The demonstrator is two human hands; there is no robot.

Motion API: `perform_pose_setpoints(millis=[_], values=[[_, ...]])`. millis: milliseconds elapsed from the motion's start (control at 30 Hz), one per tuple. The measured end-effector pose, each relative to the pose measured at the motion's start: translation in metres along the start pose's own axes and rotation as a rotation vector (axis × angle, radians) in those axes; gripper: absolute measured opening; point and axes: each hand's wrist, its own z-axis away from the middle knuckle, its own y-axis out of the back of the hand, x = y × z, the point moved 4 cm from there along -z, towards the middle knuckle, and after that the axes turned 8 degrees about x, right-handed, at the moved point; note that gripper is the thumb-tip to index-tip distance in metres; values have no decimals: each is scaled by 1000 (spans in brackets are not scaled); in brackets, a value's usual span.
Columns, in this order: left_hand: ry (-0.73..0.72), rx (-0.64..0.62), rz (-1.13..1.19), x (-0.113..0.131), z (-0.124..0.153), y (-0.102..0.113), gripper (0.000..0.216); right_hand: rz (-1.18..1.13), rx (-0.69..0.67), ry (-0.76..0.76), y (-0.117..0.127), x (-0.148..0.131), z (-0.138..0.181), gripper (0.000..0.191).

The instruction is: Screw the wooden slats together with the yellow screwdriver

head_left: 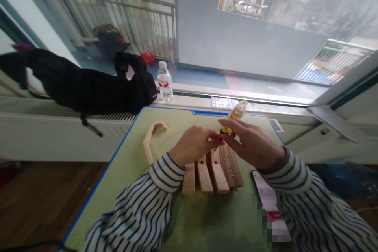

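A screwdriver with a yellow-and-black handle (225, 130) stands almost end-on to me over the wooden pieces. My right hand (251, 139) has its thumb and fingers closed around that handle. Beside it, my left hand (193, 143) is pinched at the handle's left side; whatever lies between its fingertips is hidden. Below the hands, several pale wooden strips with holes (205, 177) lie side by side against a brown grooved wooden board (232, 169) dotted with small metal bits. A hooked wooden piece (147, 141) rests apart on the left of the table.
The green table (124, 189) has a blue rim. Near its far edge stands a clear container with yellow contents (238, 110). A water bottle (164, 82) and black bag (97, 88) occupy the windowsill. A flat, partly pixelated packet (267, 197) lies by my right forearm.
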Motion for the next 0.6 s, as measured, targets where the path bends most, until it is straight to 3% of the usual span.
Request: perform_pose_setpoints(millis=[267,600], values=[[6,-25,23,-4,0,-2,36,39,-47,40,0,-2,-4,28],[-10,-71,60,-2,0,-1,27,94,22,-15,-6,3,0,29]])
